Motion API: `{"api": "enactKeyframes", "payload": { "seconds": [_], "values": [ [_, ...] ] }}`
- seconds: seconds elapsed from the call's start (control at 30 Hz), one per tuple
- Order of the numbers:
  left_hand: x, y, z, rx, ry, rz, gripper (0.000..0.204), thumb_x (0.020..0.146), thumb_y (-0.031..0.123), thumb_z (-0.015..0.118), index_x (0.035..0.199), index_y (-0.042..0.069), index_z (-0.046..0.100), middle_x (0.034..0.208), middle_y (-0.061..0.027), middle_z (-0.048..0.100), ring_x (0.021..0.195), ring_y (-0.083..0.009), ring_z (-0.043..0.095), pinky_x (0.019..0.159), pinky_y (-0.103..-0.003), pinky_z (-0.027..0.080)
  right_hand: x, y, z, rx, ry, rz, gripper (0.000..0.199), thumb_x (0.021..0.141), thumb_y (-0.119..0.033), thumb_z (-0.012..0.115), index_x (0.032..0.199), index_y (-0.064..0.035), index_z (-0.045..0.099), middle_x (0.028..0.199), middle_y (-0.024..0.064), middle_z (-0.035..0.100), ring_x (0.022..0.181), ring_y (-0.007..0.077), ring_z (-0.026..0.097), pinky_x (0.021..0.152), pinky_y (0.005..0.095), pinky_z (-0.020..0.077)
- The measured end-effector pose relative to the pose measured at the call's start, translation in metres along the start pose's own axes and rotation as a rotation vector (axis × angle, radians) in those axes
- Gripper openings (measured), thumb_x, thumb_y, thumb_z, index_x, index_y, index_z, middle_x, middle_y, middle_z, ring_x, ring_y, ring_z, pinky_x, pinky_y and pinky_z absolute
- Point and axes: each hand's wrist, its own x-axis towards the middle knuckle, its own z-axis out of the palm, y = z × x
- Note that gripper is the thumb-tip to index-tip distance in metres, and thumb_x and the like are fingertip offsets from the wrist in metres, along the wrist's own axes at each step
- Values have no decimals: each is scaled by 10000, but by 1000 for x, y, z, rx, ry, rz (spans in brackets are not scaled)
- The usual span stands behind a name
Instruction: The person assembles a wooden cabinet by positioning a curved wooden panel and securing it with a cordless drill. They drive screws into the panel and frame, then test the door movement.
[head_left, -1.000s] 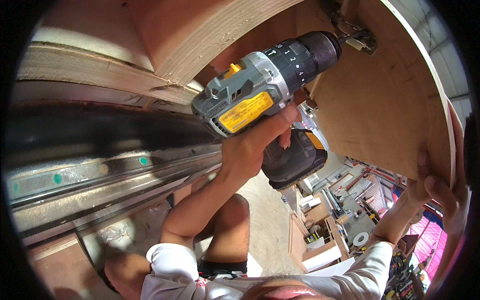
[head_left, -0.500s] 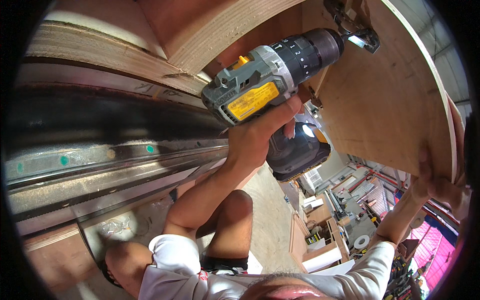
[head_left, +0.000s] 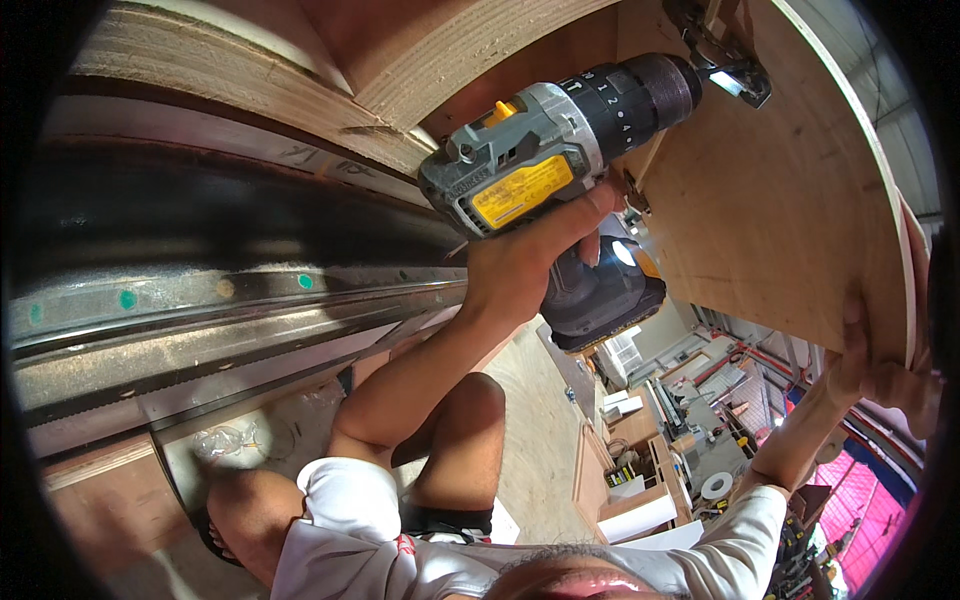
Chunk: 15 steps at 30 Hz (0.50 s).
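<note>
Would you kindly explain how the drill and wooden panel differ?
The drill is grey, black and yellow; the panel plain brown. The drill is chunky, the panel broad and thin. The left hand grips the drill; the right hand touches the panel's edge. Each has a hand on it.

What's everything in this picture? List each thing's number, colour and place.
Cordless drill: one, grey, black and yellow, upper centre
Plywood panel: one, light brown, upper right
Hinges: at least two, dark metal, panel's inner side
Wooden framing: several pieces, pale, upper left
Long beam: one, black, left
Clear plastic: some, transparent, lower left
Ring-shaped roll: one, white, lower right
Workshop clutter: uncountable, mixed colours, lower right
Pink patch: one, bright pink, far lower right
Shirt: one, white, bottom
Knees: two, bare, lower left
Left hand: one, bare, around the drill's handle
Right hand: one, bare, around the panel's edge
</note>
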Motion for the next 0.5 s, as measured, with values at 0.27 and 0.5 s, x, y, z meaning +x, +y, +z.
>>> {"api": "enactKeyframes", "payload": {
  "seconds": [0.27, 0.5],
  "values": [
    [4, -5, -6, 74, -49, -4, 155, 932, 140, 629, 1004, 3, 645, 826, -79, 655, 643, -111, 557, 646, -262, 470, 4, 10, 7, 25, 48, -131, 798, 790, -93, 545, 1518, 53, 255, 1465, 202, 438, 1350, 276, 455, 1119, 392, 373],
    [3, -7, -8, 115, -29, 5, 195, 927, 178, 653, 993, -4, 673, 707, -33, 597, 637, -99, 542, 663, -243, 460, 7, 7, 33, 61, 281, -259, 799, 783, -167, 589, 1485, 88, 305, 1447, 223, 455, 1351, 290, 455, 1104, 387, 392]
  ]
}}
